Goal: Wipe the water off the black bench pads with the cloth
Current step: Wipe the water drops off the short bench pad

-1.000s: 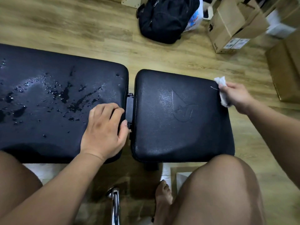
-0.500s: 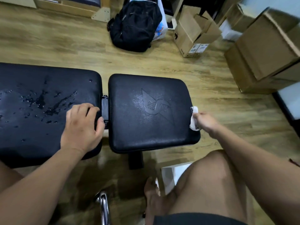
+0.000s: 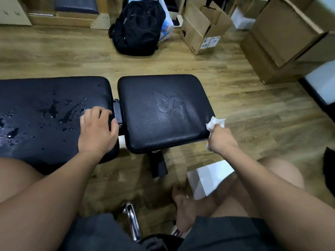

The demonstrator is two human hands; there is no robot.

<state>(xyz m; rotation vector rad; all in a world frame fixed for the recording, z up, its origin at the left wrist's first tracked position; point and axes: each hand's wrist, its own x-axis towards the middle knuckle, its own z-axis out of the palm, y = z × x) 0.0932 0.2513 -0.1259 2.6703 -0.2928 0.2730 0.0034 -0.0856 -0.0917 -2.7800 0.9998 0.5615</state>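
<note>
Two black bench pads lie side by side. The long left pad (image 3: 45,98) carries water drops and streaks across its middle and left part. The smaller right pad (image 3: 163,124) bears an embossed logo and a faint damp sheen. My left hand (image 3: 97,129) rests on the left pad's right end, fingers curled over its edge by the hinge gap. My right hand (image 3: 220,140) grips a crumpled white cloth (image 3: 215,123) at the right pad's near right corner.
A black backpack (image 3: 137,28) stands on the wooden floor beyond the bench. Cardboard boxes (image 3: 204,31) crowd the far right. A white box (image 3: 208,176) lies on the floor by my foot. A chrome tube (image 3: 132,220) rises below, between my knees.
My right hand with the cloth slid down the right pad's right edge, from its far corner toward the near corner. The view tilted up. My left hand stayed in place.
</note>
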